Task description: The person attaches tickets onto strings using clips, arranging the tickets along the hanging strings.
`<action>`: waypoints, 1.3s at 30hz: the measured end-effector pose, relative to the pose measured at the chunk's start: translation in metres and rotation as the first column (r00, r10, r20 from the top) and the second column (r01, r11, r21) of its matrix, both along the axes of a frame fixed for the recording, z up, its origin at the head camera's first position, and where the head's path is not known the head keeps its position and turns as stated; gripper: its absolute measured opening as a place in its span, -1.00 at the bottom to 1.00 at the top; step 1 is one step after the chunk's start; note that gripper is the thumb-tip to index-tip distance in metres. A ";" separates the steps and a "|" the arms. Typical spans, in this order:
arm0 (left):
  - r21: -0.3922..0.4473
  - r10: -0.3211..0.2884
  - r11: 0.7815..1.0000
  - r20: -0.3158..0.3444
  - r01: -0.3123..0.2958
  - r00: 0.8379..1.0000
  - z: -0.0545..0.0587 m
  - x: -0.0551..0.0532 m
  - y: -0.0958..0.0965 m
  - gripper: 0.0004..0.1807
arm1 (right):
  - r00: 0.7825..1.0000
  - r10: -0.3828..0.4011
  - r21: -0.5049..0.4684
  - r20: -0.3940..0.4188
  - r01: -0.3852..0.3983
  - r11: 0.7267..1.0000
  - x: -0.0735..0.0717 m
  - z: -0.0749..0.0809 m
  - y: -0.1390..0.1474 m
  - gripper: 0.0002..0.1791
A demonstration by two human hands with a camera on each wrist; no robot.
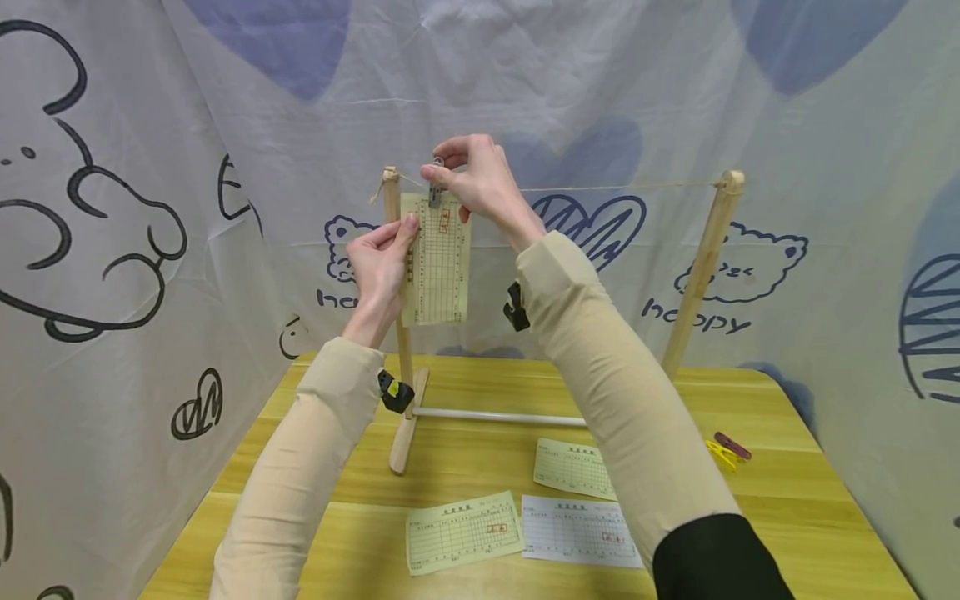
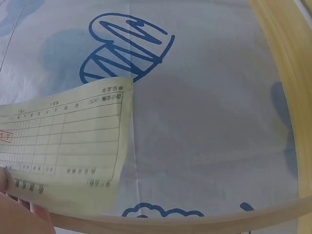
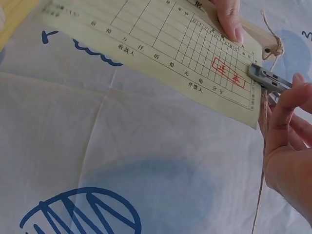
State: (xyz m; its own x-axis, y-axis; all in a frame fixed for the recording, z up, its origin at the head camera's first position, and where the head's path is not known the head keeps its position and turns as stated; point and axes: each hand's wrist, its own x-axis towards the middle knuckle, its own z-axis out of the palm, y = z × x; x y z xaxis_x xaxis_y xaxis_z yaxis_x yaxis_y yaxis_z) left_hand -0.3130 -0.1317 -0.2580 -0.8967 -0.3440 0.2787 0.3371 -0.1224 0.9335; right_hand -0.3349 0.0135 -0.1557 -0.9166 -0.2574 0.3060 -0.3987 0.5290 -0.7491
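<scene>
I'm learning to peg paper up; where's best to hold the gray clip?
Probably its upper handle end, from above: the gray clip stands roughly upright, its lower end over the top of the yellowish slip, leaving the handles clear, where the right hand pinches.

1. A string point(image 1: 622, 187) spans the left post point(image 1: 406, 358) and right post point(image 1: 701, 275), a barrier above the tabletop point(image 1: 795, 500) toward its far edge; a held paper slip point(image 1: 438, 275) blocks its left end.
2. Between the right hand point(image 1: 483, 183) and right post, passage lies open above the string.
3. A white bar point(image 1: 498, 416) crosses low between the posts.
4. Loose slips point(image 1: 465, 533) lie flat toward the near edge, with room overhead.
</scene>
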 end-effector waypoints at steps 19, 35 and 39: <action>-0.233 0.089 0.970 0.070 -0.070 0.994 -0.026 0.013 -0.005 -0.59 | 0.999 0.014 -0.095 -0.036 -0.017 0.995 0.007 -0.005 0.010 -0.34; -0.255 0.086 0.966 0.157 -0.044 0.984 -0.076 0.019 -0.010 -0.48 | 0.975 0.041 -0.345 -0.217 -0.116 0.931 0.023 -0.036 0.031 -0.40; -0.256 0.085 0.966 0.173 -0.039 0.981 -0.088 0.021 -0.011 -0.47 | 0.965 0.039 -0.402 -0.259 -0.145 0.904 0.029 -0.047 0.038 -0.43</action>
